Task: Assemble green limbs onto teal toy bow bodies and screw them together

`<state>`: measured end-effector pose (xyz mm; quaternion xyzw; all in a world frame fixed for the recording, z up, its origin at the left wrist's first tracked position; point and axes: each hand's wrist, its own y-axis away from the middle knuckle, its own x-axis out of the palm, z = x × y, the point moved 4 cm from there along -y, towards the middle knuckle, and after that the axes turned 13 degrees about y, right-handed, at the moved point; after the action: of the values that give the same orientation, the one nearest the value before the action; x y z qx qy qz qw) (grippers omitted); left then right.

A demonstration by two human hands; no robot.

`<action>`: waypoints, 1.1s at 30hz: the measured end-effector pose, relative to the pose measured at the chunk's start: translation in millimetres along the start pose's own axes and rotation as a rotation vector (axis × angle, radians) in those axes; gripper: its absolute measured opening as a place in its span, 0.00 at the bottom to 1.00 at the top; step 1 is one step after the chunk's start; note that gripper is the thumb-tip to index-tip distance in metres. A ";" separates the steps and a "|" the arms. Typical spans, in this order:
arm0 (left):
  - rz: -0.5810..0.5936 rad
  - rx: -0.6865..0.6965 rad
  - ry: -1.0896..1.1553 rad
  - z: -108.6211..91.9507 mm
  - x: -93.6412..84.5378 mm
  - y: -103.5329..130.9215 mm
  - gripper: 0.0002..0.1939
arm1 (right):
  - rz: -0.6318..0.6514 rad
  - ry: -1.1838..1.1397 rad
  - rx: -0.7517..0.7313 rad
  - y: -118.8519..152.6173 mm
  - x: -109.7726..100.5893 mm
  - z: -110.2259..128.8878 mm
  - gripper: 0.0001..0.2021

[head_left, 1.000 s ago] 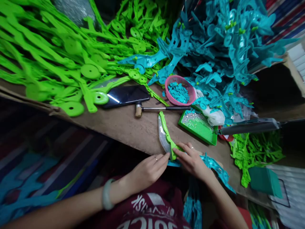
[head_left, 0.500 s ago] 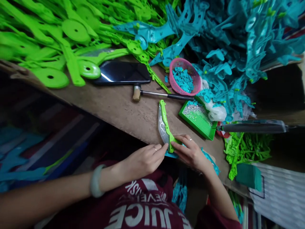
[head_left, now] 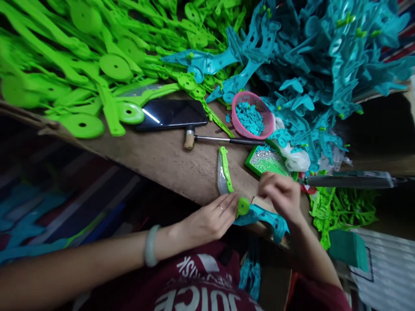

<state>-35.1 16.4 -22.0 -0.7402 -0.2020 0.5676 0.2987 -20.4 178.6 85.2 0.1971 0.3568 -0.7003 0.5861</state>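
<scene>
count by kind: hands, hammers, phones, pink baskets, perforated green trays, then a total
Hands: 2 (left hand, right hand)
Hammer: 1
Phone: 1
Pink basket: 1
Perforated green tray: 1
Total: 6

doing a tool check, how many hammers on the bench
1: the hammer lies on the bench, its head beside the phone and its handle along the near side of the pink basket. More may be hidden under the green parts.

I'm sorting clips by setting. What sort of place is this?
Probably an assembly workshop: green parts and blue parts lie heaped about a bench, with a hammer and a green tray of small silvery bits on it.
</scene>
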 end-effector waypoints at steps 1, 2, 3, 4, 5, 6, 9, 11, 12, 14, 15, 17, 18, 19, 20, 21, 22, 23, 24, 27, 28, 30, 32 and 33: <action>0.014 0.009 -0.009 -0.9 -0.5 -0.2 0.19 | -0.148 -0.173 0.001 -17.3 2.8 -1.4 0.22; 0.031 0.013 -0.023 -1.5 -1.4 -0.6 0.19 | -0.244 -0.334 -0.015 -34.3 12.2 -5.8 0.26; 0.050 0.018 -0.038 -2.0 -2.5 -1.2 0.19 | -0.245 -0.433 -0.010 -51.2 28.9 -13.4 0.28; 0.064 0.022 -0.055 -2.1 -3.8 -1.8 0.20 | -0.204 -0.477 -0.004 -66.7 49.2 -22.7 0.30; 0.070 0.025 -0.069 -2.1 -5.1 -2.5 0.20 | -0.161 -0.491 0.034 -79.6 70.0 -34.0 0.32; 0.070 0.028 -0.079 -1.8 -6.3 -3.0 0.20 | -0.057 -0.481 0.082 -89.4 91.2 -44.6 0.33; 0.049 0.036 -0.076 -0.3 -7.9 -3.3 0.20 | -0.003 -0.473 0.144 -92.9 114.3 -60.5 0.32; 0.032 0.032 -0.053 1.0 -7.4 -2.4 0.21 | -0.168 -0.337 0.110 -73.0 87.8 -54.1 0.29; 0.025 0.024 -0.037 1.7 -7.1 -1.8 0.21 | -0.300 -0.193 0.088 -56.5 63.5 -47.3 0.28; 0.007 -0.002 -0.001 2.9 -6.3 -0.5 0.22 | -0.700 0.316 0.026 -11.8 1.0 -26.8 0.25; -0.006 -0.018 0.019 3.5 -5.8 0.0 0.21 | -0.965 0.620 0.021 15.3 -30.5 -15.1 0.24; -0.030 -0.056 0.066 5.1 -2.9 1.0 0.21 | -1.330 0.967 0.033 62.8 -80.0 -1.8 0.18; -0.049 -0.070 0.096 6.1 -0.6 1.2 0.21 | -1.381 1.016 0.076 79.2 -99.7 -3.5 0.13; -0.070 -0.082 0.133 7.2 2.4 1.1 0.22 | -1.344 0.997 0.141 90.4 -116.4 -10.6 0.11; -0.096 -0.088 0.177 8.4 5.7 0.4 0.22 | -1.221 0.926 0.226 96.2 -129.3 -23.0 0.13; -0.110 -0.085 0.225 9.4 9.6 -0.8 0.22 | -1.055 0.827 0.316 98.4 -137.3 -38.7 0.17; -0.111 -0.068 0.272 10.2 13.6 -2.8 0.22 | -0.868 0.698 0.392 98.0 -140.4 -55.8 0.22; -0.095 -0.044 0.310 10.9 17.4 -5.4 0.21 | -0.688 0.557 0.438 95.6 -139.5 -71.8 0.25; -0.071 -0.019 0.333 11.5 20.5 -8.3 0.20 | -0.536 0.418 0.454 91.4 -136.5 -85.1 0.28; 0.016 0.057 0.323 12.4 24.3 -16.9 0.21 | -0.284 0.106 0.329 66.9 -127.7 -105.8 0.29; 0.031 0.069 0.315 12.5 23.7 -19.2 0.21 | -0.258 0.036 0.254 55.1 -125.7 -108.9 0.28; 0.067 0.086 0.305 11.3 22.3 -22.1 0.22 | -0.283 -0.075 0.144 29.8 -120.1 -116.9 0.27; 0.077 0.090 0.280 9.2 20.9 -23.4 0.23 | -0.390 -0.123 0.145 7.3 -109.6 -131.3 0.25; 0.073 0.091 0.264 8.1 20.4 -23.6 0.23 | -0.464 -0.108 0.185 -1.0 -102.5 -140.3 0.24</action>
<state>-36.4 48.6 -22.3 -0.8011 -0.1077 0.4842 0.3350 -17.2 350.9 62.9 0.1251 0.2951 -0.8553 0.4071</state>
